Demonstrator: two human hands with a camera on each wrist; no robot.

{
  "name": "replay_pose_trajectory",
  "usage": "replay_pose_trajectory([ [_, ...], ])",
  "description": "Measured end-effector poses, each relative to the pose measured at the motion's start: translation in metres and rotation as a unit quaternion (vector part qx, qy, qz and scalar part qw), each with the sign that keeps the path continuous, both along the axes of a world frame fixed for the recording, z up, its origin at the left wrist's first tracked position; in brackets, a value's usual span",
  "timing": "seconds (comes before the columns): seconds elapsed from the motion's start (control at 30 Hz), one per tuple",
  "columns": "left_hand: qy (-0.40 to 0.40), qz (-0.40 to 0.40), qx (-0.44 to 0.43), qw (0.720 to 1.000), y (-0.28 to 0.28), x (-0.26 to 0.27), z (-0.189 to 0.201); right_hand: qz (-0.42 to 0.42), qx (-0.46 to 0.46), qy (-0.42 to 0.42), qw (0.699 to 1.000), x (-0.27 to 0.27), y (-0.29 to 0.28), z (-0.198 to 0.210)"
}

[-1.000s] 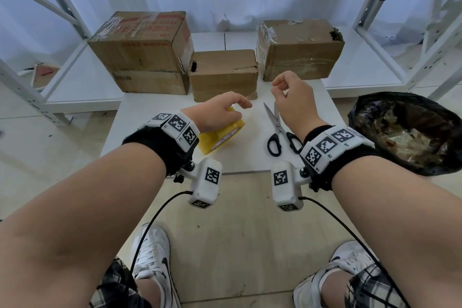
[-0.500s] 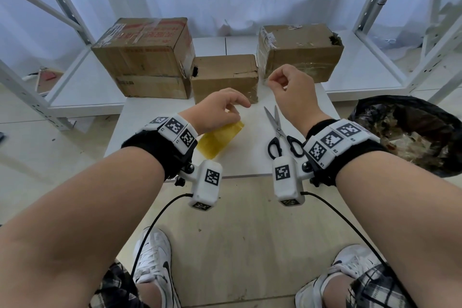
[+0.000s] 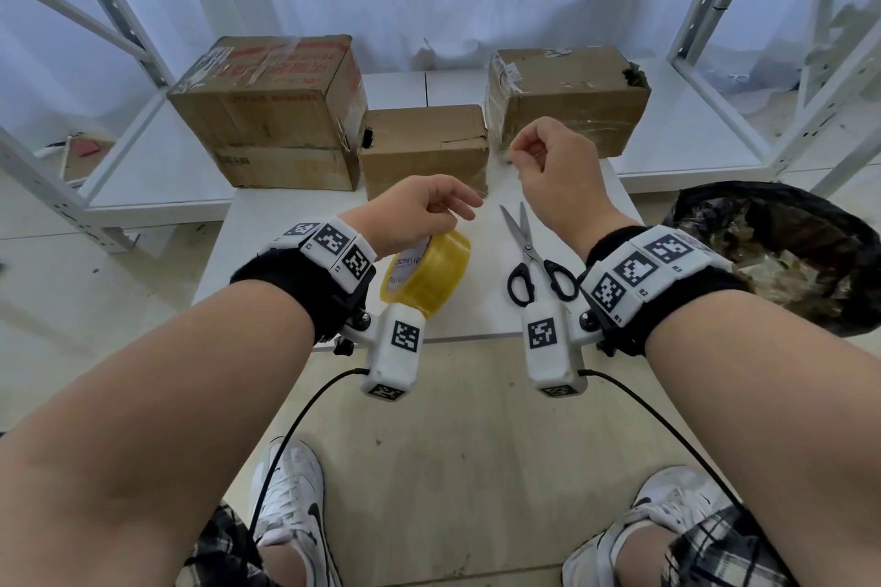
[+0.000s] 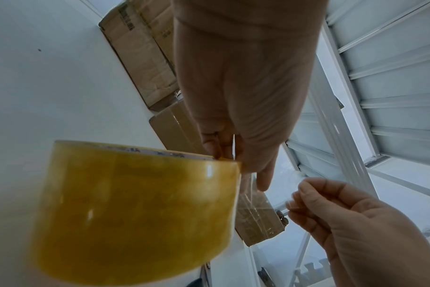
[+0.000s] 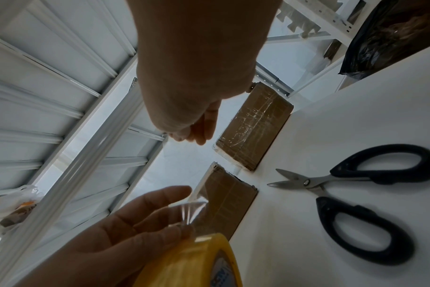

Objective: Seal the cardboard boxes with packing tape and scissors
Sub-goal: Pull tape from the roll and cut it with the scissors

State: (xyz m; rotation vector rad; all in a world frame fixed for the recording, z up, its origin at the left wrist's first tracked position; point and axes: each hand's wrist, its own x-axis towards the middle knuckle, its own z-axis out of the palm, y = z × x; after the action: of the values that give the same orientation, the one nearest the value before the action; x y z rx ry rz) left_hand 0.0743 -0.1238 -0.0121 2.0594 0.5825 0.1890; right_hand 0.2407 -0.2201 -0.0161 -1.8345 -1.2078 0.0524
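Observation:
My left hand (image 3: 453, 212) holds a yellow tape roll (image 3: 429, 272) tilted just above the white table, fingers curled over its top edge (image 4: 224, 143). My right hand (image 3: 517, 153) hovers up and to the right of it and pinches the free end of a clear tape strip (image 4: 265, 186) drawn from the roll. Black-handled scissors (image 3: 534, 257) lie on the table under my right wrist, blades slightly apart (image 5: 295, 180). Three cardboard boxes stand at the back: a large one (image 3: 271, 110) left, a small one (image 3: 424, 148) in the middle, a medium one (image 3: 567, 100) right.
A black bin bag (image 3: 786, 248) holding scraps sits right of the table (image 3: 481, 310). White metal shelving frames (image 3: 715, 5) flank both sides, with low shelves (image 3: 157, 176) behind. A white curtain hangs at the back. My feet are on the floor below the table's front edge.
My left hand has tipped the roll up, so its printed core now faces me. My right hand still pinches the tape end, now slightly higher and farther from the roll.

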Motion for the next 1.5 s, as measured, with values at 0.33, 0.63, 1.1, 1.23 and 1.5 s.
replay_pose_trajectory([
  [0.33,0.027,-0.025,0.038,0.999,0.002,-0.001,0.004,-0.009,0.003,-0.005,1.0,-0.003,0.003,0.002],
  [0.63,0.023,-0.028,0.019,0.999,0.002,-0.006,0.003,-0.015,0.034,-0.02,0.999,-0.008,0.007,0.005],
  [1.1,0.019,-0.037,0.003,0.999,0.002,-0.009,0.007,-0.026,0.078,-0.009,0.997,-0.014,0.003,0.001],
  [1.23,0.002,-0.02,0.013,1.0,0.001,-0.006,0.01,-0.029,0.073,-0.006,0.997,-0.01,0.005,0.001],
  [1.5,-0.031,-0.001,-0.025,0.999,0.005,-0.007,0.009,-0.009,0.054,-0.029,0.998,-0.009,0.009,0.005],
])
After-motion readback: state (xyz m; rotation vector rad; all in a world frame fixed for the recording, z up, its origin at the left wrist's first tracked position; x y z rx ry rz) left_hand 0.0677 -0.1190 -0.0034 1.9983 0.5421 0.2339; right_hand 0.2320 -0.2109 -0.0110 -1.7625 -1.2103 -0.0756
